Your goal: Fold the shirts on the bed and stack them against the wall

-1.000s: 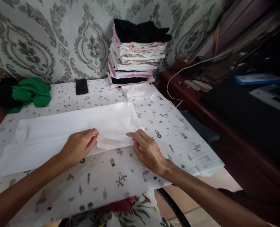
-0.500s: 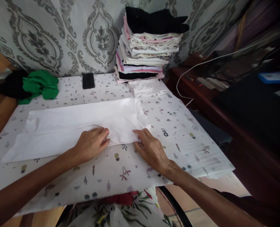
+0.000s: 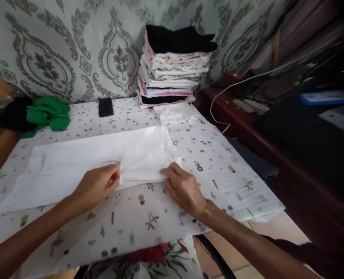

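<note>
A white garment (image 3: 102, 155), folded into a long strip, lies across the patterned cloth on the table. My left hand (image 3: 97, 184) is closed on its near edge around the middle, with the fingertips curled in and the cloth wrinkled beside them. Near the strip's right end, my right hand (image 3: 183, 188) pinches the near edge between thumb and fingers. Between my hands the fabric lies fairly flat, with a loose ruffled part past the right end.
Behind stands a tall stack of folded clothes (image 3: 174, 71) with a folded white piece (image 3: 176, 113) before it. A black phone-like object (image 3: 106, 107) and a green cloth (image 3: 49, 112) lie back left. A dark red desk (image 3: 247, 128) with a white cable (image 3: 265, 72) is right.
My left hand has slid left along the near edge and its fingers are curled tighter. My right hand stays at the right end, its fingers drawn closer together. The view has tilted up slightly.
</note>
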`<state>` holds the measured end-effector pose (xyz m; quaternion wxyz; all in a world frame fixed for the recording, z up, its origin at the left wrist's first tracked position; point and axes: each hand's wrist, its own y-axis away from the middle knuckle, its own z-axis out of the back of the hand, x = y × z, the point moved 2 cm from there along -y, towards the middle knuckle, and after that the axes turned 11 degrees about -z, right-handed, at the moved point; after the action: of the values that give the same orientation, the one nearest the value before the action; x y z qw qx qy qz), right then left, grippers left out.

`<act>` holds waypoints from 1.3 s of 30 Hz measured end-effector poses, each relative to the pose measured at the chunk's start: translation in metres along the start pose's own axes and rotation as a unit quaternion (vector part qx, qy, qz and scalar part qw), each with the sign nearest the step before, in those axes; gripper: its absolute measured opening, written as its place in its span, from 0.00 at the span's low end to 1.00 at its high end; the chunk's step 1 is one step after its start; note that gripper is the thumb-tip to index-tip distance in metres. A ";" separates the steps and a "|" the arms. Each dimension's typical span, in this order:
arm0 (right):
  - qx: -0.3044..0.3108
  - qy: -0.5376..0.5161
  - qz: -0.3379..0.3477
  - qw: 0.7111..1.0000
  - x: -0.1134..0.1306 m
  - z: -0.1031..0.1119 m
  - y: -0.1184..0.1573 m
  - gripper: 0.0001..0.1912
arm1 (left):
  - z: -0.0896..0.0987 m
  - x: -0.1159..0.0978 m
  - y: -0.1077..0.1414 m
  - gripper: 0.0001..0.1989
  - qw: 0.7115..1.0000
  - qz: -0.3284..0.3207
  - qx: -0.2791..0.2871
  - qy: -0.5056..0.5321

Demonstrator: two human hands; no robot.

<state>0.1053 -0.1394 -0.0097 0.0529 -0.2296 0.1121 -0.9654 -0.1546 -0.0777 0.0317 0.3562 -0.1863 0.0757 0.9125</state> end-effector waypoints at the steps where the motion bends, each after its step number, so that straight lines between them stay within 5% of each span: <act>1: 0.019 -0.010 0.005 1.000 0.000 0.003 0.000 0.15 | -0.001 0.000 -0.001 0.07 1.000 0.001 0.015 -0.005; 6: 0.071 -0.182 -0.084 0.977 -0.016 0.023 -0.027 0.12 | 0.010 0.016 -0.013 0.12 0.998 0.015 0.027 0.047; 12: 0.082 -0.352 -0.326 0.874 -0.047 0.029 -0.119 0.10 | 0.031 0.048 -0.051 0.13 0.999 0.026 -0.046 0.004; 15: 0.098 -0.338 -0.386 0.853 -0.053 0.019 -0.156 0.08 | 0.028 0.054 -0.072 0.12 0.998 0.013 -0.033 -0.048; 21: 0.130 -0.293 -0.423 0.848 -0.060 0.004 -0.177 0.18 | 0.025 0.072 -0.088 0.13 0.991 0.022 -0.029 -0.128; 27: 0.094 -0.344 -0.410 0.840 -0.056 0.001 -0.190 0.16 | 0.023 0.091 -0.083 0.18 0.994 0.006 -0.037 -0.098; 32: 0.062 -0.370 -0.401 0.835 -0.051 -0.003 -0.196 0.13 | 0.022 0.094 -0.063 0.23 0.995 -0.071 -0.019 -0.074; 39: 0.081 -0.373 -0.438 0.814 -0.048 -0.005 -0.195 0.12 | 0.042 0.127 -0.022 0.28 0.997 0.004 0.028 -0.074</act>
<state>0.1357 0.0584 0.0122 -0.3196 -0.5920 -0.1073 -0.7320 -0.2379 0.0287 0.0202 0.3624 -0.1081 0.0755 0.9227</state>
